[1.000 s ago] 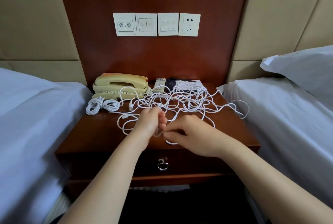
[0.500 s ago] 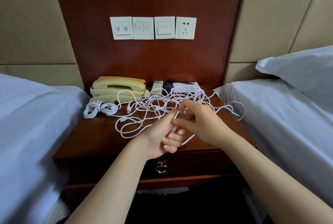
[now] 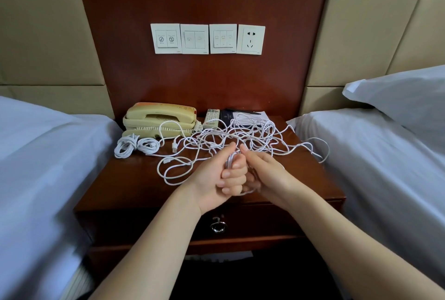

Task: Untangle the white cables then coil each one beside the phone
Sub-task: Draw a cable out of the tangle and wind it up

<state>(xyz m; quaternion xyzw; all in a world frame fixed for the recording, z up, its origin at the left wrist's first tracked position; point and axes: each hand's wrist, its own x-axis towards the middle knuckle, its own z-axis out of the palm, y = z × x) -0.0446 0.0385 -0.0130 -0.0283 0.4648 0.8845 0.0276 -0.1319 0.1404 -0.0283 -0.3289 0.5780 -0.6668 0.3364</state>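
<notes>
A tangle of white cables [image 3: 252, 135] sprawls over the dark wooden nightstand [image 3: 134, 186]. Two coiled white cables [image 3: 136, 146] lie in front of the beige phone [image 3: 160, 119] at the back left. My left hand [image 3: 221, 174] is curled round a few loops of white cable [image 3: 230, 161], palm up, above the nightstand's front. My right hand [image 3: 265, 174] touches it from the right and pinches the same cable between its fingers. A loose strand runs from under the hands into the tangle.
A remote control [image 3: 212, 117] and a dark booklet on paper [image 3: 231, 116] lie behind the tangle. Beds with white sheets flank the nightstand, a pillow [image 3: 404, 97] on the right one. Switches and a socket [image 3: 250, 39] sit on the wall panel. A drawer ring pull [image 3: 218, 226] hangs below.
Both hands lifted from the nightstand's front edge toward the tangle. My left hand turned palm up and closed round loops of cable, with my right hand laying the cable onto it.
</notes>
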